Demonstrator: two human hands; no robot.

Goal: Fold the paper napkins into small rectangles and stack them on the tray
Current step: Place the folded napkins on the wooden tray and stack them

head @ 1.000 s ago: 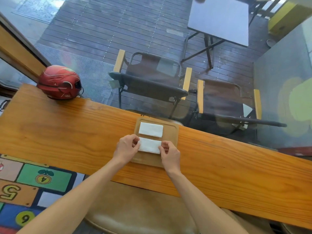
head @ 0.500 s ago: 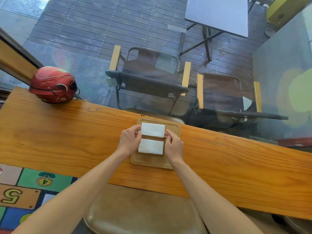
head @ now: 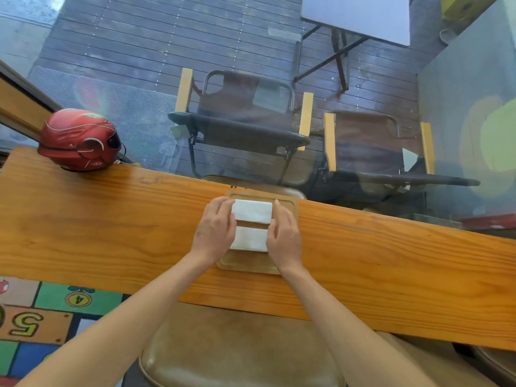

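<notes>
- Head view, looking down: I see a small wooden tray (head: 247,266) lying on a long wooden counter (head: 111,224), at the counter's far edge against a glass pane.
- Two folded white napkins lie on the tray as small rectangles, one behind the other, with a narrow strip of tray showing between them.
- The far napkin (head: 252,211) sits near the tray's back rim; the near napkin (head: 249,238) sits about mid-tray.
- My left hand (head: 214,233) lies along the left ends of both napkins, fingers fairly straight and reaching up to the far napkin's left edge.
- My right hand (head: 284,236) lies along the right ends, fingers straight, touching the right edge of the far napkin; its fingertips are blurred.
- The hands are apart, flanking the napkins; I cannot tell whether either one pinches the paper or only presses against it.
- A red helmet (head: 79,139) rests on the counter's far left end, well apart from the tray.
- A brown padded stool (head: 237,350) stands below the counter's near edge, between my forearms.
- Through the glass I see two folding chairs (head: 243,127) on dark decking.
</notes>
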